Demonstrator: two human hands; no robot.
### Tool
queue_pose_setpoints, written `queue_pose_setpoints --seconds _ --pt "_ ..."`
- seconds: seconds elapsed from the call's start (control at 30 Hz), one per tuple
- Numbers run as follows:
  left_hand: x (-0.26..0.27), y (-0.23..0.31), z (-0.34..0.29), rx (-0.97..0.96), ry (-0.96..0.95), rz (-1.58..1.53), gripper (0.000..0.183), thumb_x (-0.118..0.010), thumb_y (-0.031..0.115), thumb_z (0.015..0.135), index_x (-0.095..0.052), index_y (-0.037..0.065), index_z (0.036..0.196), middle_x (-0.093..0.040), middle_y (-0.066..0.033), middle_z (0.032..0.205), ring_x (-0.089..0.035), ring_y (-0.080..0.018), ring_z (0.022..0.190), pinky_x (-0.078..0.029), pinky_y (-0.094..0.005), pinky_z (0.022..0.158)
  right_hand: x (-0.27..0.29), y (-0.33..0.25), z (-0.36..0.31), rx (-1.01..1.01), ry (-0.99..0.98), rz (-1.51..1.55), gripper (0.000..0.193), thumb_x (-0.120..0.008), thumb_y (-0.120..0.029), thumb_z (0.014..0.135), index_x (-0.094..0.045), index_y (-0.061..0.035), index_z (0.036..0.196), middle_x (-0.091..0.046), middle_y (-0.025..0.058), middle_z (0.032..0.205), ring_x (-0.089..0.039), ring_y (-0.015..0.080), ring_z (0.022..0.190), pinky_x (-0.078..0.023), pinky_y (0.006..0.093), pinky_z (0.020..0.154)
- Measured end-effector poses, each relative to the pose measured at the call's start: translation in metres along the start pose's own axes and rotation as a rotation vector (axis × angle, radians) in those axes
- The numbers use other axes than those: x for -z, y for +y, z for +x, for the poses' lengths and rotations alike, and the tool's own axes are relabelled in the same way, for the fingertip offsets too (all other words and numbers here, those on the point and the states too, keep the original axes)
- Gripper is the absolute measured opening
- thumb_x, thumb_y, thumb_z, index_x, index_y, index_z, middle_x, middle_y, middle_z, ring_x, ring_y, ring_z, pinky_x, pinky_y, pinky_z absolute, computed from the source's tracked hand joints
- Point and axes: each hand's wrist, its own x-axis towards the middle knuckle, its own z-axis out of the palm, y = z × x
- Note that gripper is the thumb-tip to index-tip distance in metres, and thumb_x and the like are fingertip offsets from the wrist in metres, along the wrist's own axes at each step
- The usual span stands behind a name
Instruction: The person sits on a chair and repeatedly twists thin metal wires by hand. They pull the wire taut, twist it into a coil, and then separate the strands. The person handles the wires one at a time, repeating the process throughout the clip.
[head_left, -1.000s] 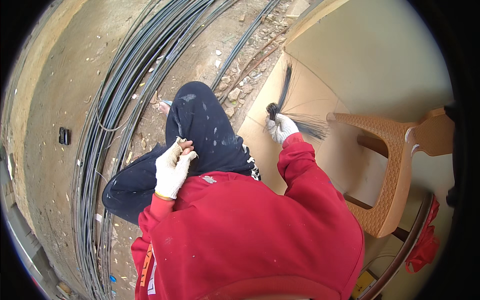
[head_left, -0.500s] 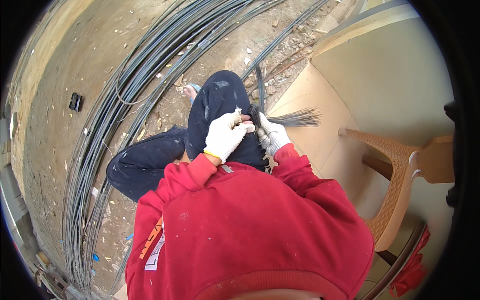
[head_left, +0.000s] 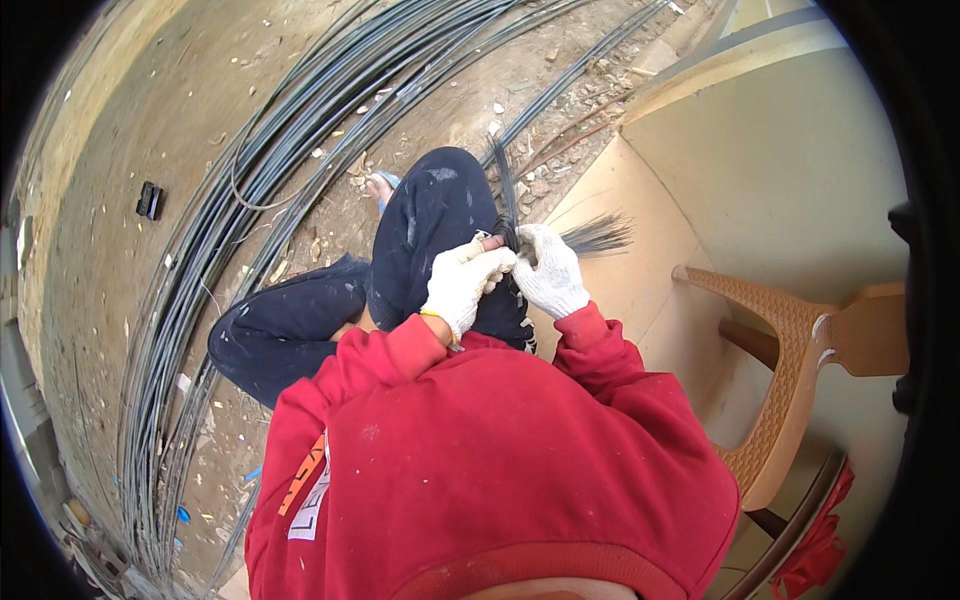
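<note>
A bundle of thin dark binding wire [head_left: 597,235] lies across my raised knee, its loose ends fanned out to the right. Another part of the bundle sticks up beyond my hands, bent round at the knot between them. My left hand [head_left: 462,284], in a white knit glove with bare fingertips, is closed on the bundle's left side. Against its right side my right hand [head_left: 548,271], in a white glove, has its fingers bent in and pressed to the wire. The fingertips of both hands nearly meet, and what lies between them is partly hidden.
Long dark steel rods [head_left: 300,120] curve along the ground to the left and ahead. A brown plastic chair [head_left: 785,350] stands at my right by a pale wall [head_left: 780,150]. A small black object [head_left: 150,200] lies on the dirt at far left. Rubble is scattered about.
My right hand has turned over and shifted up, its back now showing. The wire's upright end stands higher, and its fanned end shows less. My left hand has moved slightly right.
</note>
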Motion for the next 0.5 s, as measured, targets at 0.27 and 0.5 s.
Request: queue_pose_setpoints --seconds 0.27,0.5 --pt "0.010 -0.006 0.001 -0.060 -0.012 0.092 0.021 -0.064 0.005 0.089 -0.067 -0.003 0.109 -0.071 -0.0049 0.087 -0.060 -0.0049 0.068 -0.045 -0.0183 0.058 0.007 0.006 -0.006 -0.120 -0.134 0.147 0.033 -0.071 -0.010 0.080 -0.063 0.0000 0.110 -0.066 0.0162 0.095 -0.067 0.0284 0.085 -0.054 0.0360 0.076" --pt "0.024 -0.009 -0.003 -0.096 -0.088 0.118 0.019 -0.062 0.004 0.090 -0.066 -0.001 0.108 -0.070 -0.0037 0.084 -0.059 -0.0054 0.064 -0.046 -0.0194 0.058 0.006 0.014 -0.009 -0.295 -0.162 0.332 0.036 -0.072 -0.014 0.082 -0.061 0.0011 0.112 -0.068 0.0136 0.096 -0.066 0.0218 0.081 -0.053 0.0336 0.075"
